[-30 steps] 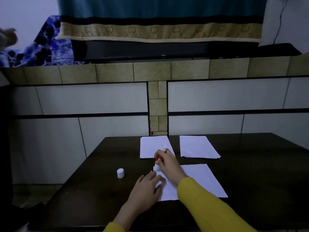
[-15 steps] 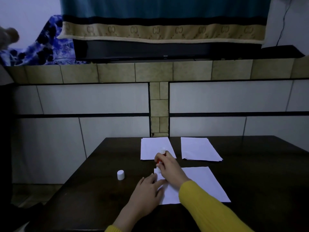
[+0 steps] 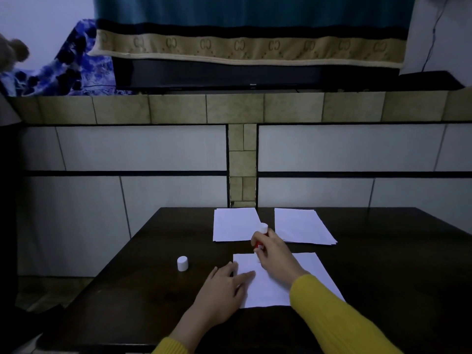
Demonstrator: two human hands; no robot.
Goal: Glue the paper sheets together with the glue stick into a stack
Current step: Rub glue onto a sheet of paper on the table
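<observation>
A white paper sheet (image 3: 311,274) lies on the dark table (image 3: 398,282) in front of me. My right hand (image 3: 274,254) grips a red and white glue stick (image 3: 261,237) tilted down onto the sheet's far left corner. Flat on the sheet's left edge rests my left hand (image 3: 224,290), fingers spread, pinning it. Two more lots of white paper lie at the table's far edge: one sheet (image 3: 233,224) on the left and a small stack (image 3: 301,226) on the right.
The glue stick's white cap (image 3: 182,263) stands upright on the table, left of my hands. A tiled wall rises right behind the table's far edge. The table's left edge drops to the floor.
My right hand has slid the glue stick a little to the right along the sheet's top edge. My left hand stays pressed on the sheet's left side.
</observation>
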